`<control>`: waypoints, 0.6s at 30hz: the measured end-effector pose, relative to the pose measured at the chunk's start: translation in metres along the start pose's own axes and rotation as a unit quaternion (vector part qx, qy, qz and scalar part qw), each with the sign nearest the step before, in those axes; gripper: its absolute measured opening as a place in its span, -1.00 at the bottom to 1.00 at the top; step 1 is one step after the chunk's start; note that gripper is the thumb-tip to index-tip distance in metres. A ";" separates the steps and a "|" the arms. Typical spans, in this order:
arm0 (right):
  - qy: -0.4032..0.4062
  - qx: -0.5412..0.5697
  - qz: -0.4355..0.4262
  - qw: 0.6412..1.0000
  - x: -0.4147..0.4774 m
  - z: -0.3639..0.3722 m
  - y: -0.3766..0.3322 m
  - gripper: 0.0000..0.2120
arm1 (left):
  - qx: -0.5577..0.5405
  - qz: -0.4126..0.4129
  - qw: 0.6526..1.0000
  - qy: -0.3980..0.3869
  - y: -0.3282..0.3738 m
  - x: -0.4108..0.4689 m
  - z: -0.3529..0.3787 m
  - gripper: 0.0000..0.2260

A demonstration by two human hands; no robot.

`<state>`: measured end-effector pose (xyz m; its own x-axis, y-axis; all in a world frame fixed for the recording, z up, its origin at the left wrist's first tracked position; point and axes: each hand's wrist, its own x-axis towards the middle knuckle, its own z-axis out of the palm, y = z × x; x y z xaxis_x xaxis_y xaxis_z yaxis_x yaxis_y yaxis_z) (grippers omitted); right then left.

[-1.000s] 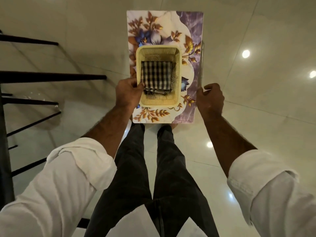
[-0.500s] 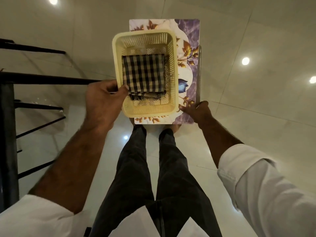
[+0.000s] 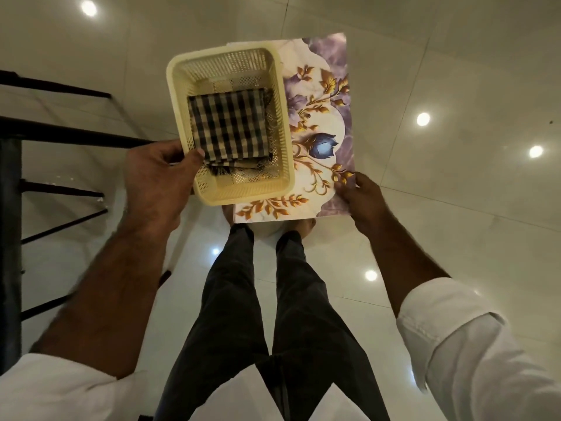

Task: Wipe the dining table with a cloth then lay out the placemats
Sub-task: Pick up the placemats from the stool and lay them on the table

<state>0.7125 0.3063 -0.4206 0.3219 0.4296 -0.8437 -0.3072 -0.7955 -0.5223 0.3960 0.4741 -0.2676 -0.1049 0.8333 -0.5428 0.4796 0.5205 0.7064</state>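
Two hands busy, left hand (image 3: 154,180) gripping basket (image 3: 230,189), right hand (image 3: 361,197) gripping placemats (image 3: 321,123)

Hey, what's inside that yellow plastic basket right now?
A folded black-and-white checked cloth lies in the cream-yellow perforated plastic basket, with frayed fabric edges showing at its near end. Anything beneath the cloth is covered.

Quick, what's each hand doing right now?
Left hand: closed on the yellow basket with the checked cloth.
Right hand: holding the floral placemat.
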 end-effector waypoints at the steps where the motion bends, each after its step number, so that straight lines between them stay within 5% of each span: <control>1: -0.013 0.018 -0.009 1.000 -0.007 -0.005 -0.002 -0.56 | 0.004 -0.005 1.000 0.006 0.000 0.000 -0.004 -0.81; 9: -0.038 0.029 -0.086 0.995 -0.066 -0.078 -0.023 -0.65 | -0.041 -0.066 0.995 0.056 0.012 0.012 -0.050 -0.92; 12: -0.037 0.062 -0.112 0.991 -0.110 -0.098 -0.049 -0.52 | -0.065 -0.095 0.991 0.067 0.013 0.016 -0.057 -0.96; 18: -0.003 0.083 -0.136 0.987 -0.191 -0.130 -0.079 -0.56 | -0.054 -0.125 0.991 0.006 0.004 0.026 -0.008 -0.87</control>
<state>0.7917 0.2310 -0.2019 0.4081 0.6204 -0.6698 -0.3533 -0.5692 -0.7425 0.3881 0.4998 -0.2754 -0.2187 0.6769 -0.7028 0.3404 0.7280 0.5952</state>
